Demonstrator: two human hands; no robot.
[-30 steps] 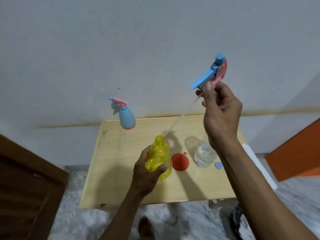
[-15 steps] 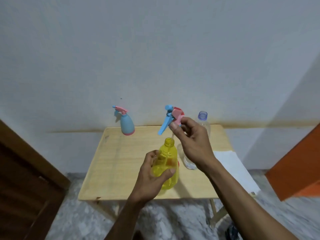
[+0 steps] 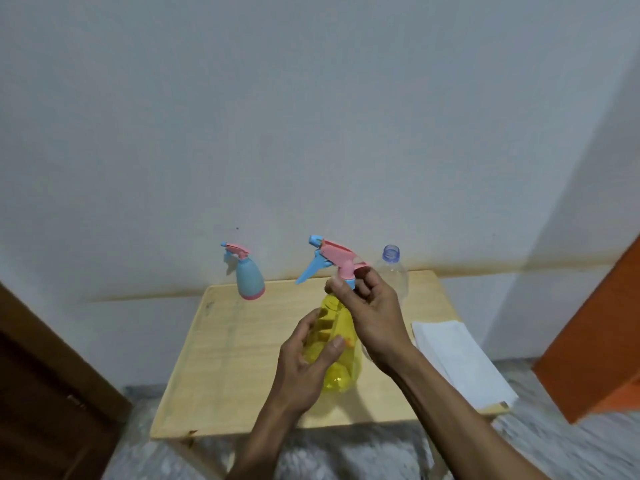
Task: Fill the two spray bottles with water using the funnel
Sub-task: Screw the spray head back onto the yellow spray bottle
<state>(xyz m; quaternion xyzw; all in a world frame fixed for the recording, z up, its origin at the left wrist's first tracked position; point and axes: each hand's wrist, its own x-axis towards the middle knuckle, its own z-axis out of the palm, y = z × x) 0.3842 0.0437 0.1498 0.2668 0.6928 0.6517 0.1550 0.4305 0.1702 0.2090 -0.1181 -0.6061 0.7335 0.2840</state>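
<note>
Forearms enter from the bottom edge and meet over the middle of the tabletop [image 3: 221, 368]. Nearest the camera, the left hand [image 3: 303, 362] wraps its fingers and thumb round the lower body of the yellow spray bottle [image 3: 341, 344]; this grip holds the bottle upright and keeps it from turning. Just above, the right hand [image 3: 369, 306] pinches the blue collar at the base of the pink and blue trigger head [image 3: 329, 259], which sits on the bottle neck with its nozzle and lever pointing left. Holding at the collar rather than at the lever puts the fingers where a twist can thread the head on or off; which of these is in progress cannot be judged. The water level inside the yellow bottle cannot be read. Behind the right hand stands a clear plastic bottle [image 3: 393, 268], uncapped, placed near as the likely water source. A white sheet [image 3: 457, 362] lies at the right edge. At the far side, beside the wall, the small blue spray bottle [image 3: 250, 277] stands with its head fitted, well apart from the hands. The funnel is not visible.
</note>
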